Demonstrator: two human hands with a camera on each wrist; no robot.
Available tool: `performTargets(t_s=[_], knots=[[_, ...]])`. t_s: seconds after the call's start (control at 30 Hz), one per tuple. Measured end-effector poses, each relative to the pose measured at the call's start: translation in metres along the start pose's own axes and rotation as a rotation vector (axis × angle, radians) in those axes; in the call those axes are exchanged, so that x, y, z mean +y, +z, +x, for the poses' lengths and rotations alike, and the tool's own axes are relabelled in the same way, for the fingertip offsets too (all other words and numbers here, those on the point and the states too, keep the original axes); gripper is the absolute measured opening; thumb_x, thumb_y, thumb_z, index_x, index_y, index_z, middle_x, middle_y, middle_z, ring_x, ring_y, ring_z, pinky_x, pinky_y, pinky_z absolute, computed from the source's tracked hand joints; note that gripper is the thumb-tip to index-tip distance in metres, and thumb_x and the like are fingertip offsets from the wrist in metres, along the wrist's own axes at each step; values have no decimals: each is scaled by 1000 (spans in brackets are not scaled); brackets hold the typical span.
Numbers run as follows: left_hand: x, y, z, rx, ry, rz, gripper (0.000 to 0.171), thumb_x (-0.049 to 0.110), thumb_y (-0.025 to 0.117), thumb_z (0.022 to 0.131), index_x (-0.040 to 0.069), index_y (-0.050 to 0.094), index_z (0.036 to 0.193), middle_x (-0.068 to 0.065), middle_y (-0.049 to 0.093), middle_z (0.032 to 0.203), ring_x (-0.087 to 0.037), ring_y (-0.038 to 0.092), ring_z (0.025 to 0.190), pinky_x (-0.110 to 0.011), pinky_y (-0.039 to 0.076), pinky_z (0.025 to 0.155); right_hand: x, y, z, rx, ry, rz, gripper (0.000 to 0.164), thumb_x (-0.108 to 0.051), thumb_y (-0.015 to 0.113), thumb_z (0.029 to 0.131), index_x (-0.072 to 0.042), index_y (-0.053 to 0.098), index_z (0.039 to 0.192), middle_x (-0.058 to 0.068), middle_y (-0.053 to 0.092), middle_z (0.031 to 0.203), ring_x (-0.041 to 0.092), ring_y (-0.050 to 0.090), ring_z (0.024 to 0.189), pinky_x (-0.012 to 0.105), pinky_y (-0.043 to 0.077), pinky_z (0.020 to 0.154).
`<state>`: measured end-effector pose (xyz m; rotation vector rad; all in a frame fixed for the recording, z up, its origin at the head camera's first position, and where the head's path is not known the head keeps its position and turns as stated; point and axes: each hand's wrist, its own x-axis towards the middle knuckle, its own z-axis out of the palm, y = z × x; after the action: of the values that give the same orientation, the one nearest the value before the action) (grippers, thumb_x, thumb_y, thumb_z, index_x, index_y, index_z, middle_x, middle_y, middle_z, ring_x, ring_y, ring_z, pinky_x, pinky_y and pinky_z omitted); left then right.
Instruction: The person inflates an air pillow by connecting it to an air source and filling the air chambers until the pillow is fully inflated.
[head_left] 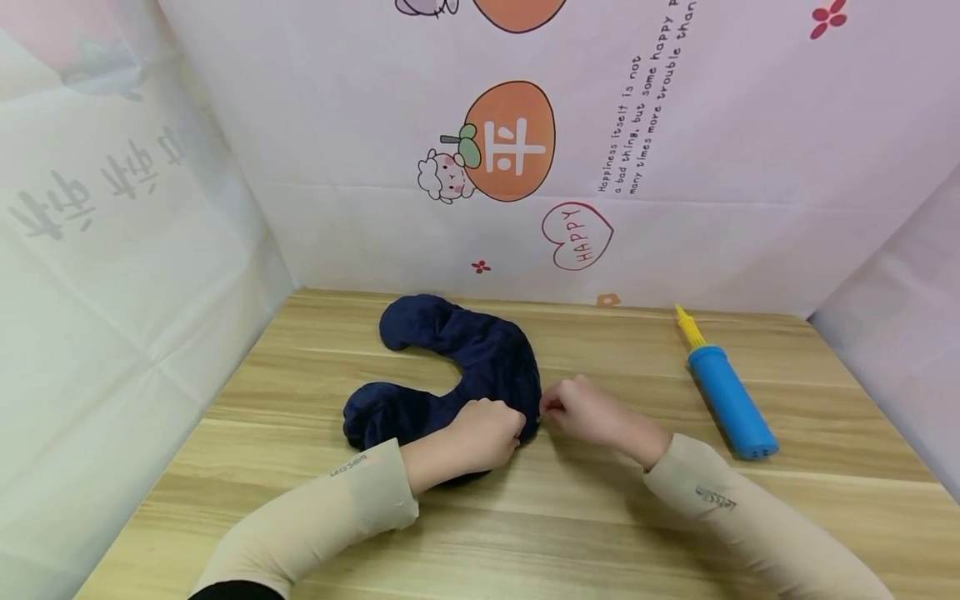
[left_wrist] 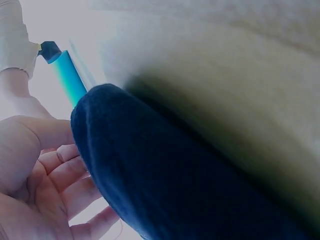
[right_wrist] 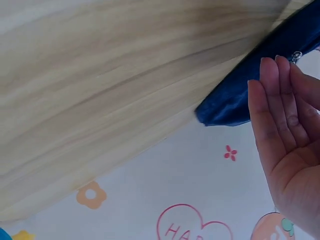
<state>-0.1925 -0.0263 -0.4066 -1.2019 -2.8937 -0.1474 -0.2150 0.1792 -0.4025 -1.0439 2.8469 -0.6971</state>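
Observation:
A navy, plush U-shaped neck pillow lies on the wooden table with its opening toward the left. My left hand grips the pillow's near right edge; in the left wrist view, its thumb and fingers meet the dark fabric. At the outer curve of the pillow, my right hand pinches a zipper pull. The right wrist view has a small silvery zipper pull by the right thumb and fingertips, partly hidden by them.
A blue hand pump with a yellow nozzle lies on the table to the right of my right hand. White printed cloth rises behind the table and along both sides.

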Motion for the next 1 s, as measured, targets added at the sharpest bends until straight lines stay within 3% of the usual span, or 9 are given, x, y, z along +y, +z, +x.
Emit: performTargets(t_s=[0.2, 0.4, 0.63, 1.0], knots=[[-3, -3, -2, -18, -15, -69, 26, 15, 76, 90, 18, 61, 70, 6, 57, 65, -12, 54, 56, -30, 46, 49, 12, 0, 6, 35, 55, 4, 16, 9, 68, 89, -2, 79, 89, 3, 75, 87, 11, 67, 78, 32, 57, 69], [-4, -4, -4, -48, -22, -96, 22, 15, 77, 90, 18, 63, 73, 7, 59, 69, -10, 56, 59, -27, 47, 52, 23, -1, 12, 85, 62, -26, 14, 9, 70, 88, -2, 78, 85, 4, 74, 84, 14, 67, 78, 33, 56, 69], [-5, -3, -5, -65, -14, -98, 22, 15, 76, 91, 18, 63, 74, 7, 59, 70, -10, 55, 58, -25, 46, 51, 29, -5, 18, 83, 77, -32, 13, 8, 70, 90, -2, 78, 87, 4, 74, 85, 15, 66, 77, 36, 56, 71], [-10, -4, -12, -51, 10, -183, 30, 11, 75, 92, 17, 57, 69, 9, 50, 63, -7, 46, 55, -21, 40, 51, 38, -6, 27, 92, 68, -72, 15, 10, 69, 89, -2, 78, 87, 5, 75, 86, 22, 71, 85, 41, 57, 77]])
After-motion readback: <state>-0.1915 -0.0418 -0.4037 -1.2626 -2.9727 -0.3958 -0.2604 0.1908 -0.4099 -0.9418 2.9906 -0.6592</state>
